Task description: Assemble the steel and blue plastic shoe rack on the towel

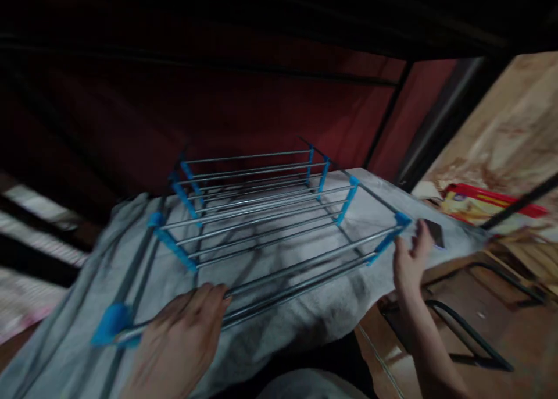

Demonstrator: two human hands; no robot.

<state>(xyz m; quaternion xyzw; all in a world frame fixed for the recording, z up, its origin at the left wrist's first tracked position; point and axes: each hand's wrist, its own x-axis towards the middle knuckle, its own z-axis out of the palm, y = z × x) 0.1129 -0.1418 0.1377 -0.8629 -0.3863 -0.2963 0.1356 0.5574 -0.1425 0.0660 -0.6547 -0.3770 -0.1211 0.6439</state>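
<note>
A metal shoe rack [314,260] of grey tubes and blue plastic joints lies across the cloth-covered surface in front of me. My left hand [183,329] is wrapped over its nearest tube, close to the blue corner joint [112,323] at the lower left. Beside the right front joint [386,239], my right hand [410,262] is raised with thumb and fingers apart. It appears to hold nothing; whether it touches the joint I cannot tell. A dark phone [435,233] lies on the cloth just behind those fingers, partly hidden by them.
The grey cloth [375,207] drapes over the surface's front edge. Dark metal posts [444,120] and a rail frame the space, with a red curtain [261,108] behind. A red and yellow box [471,204] and a dark folded metal frame [466,329] stand at right.
</note>
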